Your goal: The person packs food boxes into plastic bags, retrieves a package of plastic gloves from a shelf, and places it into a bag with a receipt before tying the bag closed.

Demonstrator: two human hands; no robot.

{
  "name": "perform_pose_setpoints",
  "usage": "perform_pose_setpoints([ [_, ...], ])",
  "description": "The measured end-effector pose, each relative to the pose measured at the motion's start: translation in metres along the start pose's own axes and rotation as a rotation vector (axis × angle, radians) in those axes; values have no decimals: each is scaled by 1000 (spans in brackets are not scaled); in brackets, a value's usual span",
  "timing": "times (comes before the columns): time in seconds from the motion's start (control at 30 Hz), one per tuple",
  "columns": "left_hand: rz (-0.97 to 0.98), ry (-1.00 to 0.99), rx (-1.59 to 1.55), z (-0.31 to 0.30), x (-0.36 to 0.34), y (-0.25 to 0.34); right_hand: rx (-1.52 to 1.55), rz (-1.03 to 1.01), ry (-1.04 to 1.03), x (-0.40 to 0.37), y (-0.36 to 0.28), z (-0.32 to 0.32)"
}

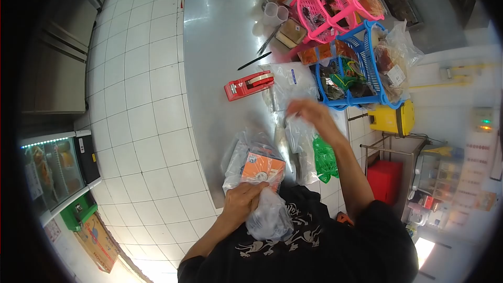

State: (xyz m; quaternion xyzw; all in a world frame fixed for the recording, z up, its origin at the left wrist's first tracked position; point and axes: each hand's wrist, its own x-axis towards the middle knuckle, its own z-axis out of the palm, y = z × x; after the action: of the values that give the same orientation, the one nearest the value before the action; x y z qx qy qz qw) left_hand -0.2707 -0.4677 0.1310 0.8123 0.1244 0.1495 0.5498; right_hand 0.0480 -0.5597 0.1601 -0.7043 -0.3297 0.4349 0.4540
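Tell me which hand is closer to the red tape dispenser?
Right. The right hand hovers a little to the side of the tape dispenser; the left hand is back at the near edge of the counter, by the orange box, gripping a clear bag.

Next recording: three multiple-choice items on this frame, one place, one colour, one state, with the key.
1. The red tape dispenser lies: A on the floor; B on the steel table; C in a basket.
2. The basket nearest the right hand is: A blue; B green; C white.
3. The left hand is: A flat and empty; B closed on a clear plastic bag; C on the dispenser.
Key: 1 B, it rests on the metal top; 2 A, the blue basket stands just beyond that hand; 3 B, its fingers wrap the bag.
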Motion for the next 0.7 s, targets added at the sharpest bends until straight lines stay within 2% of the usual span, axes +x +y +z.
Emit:
perform_pose_setpoints([
  [0.03, 1, -1, 3, 1, -1, -1, -164, 84, 221, 21, 20, -12],
  [0.1, -18, 25, 3, 5, -3, -4, -908, 38, 483, 40, 135, -41],
  [0.13, -11, 24, 10, 5, -2, -4, -904, 32, 491, 46, 149, -37],
  [0.2, -69, -21, -23, 3, -3, -3, -1097, 214, 748, 53, 166, -7],
  [0.23, -62, -25, -15, 5, -2, -5, -1090, 212, 757, 54, 153, 5],
  [0.3, -60, 6, -19, 10, -6, -9, -1025, 443, 533, 47, 114, 31],
  [0.4, -97, -22, -71, 8, -6, -5, -1021, 374, 541, 41, 118, 51],
  [0.53, -181, -83, -6, 1, 2, 11, -858, 387, 568, 41, 121, 30],
  [0.6, -170, -113, 87, -1, 6, 16, -998, 403, 727, 44, 125, 18],
  [0.63, -169, -124, 97, 0, 4, 14, -984, 409, 732, 45, 136, 14],
  [0.7, -172, -70, 1, 6, -5, 1, -989, 88, 834, 51, 149, 6],
])
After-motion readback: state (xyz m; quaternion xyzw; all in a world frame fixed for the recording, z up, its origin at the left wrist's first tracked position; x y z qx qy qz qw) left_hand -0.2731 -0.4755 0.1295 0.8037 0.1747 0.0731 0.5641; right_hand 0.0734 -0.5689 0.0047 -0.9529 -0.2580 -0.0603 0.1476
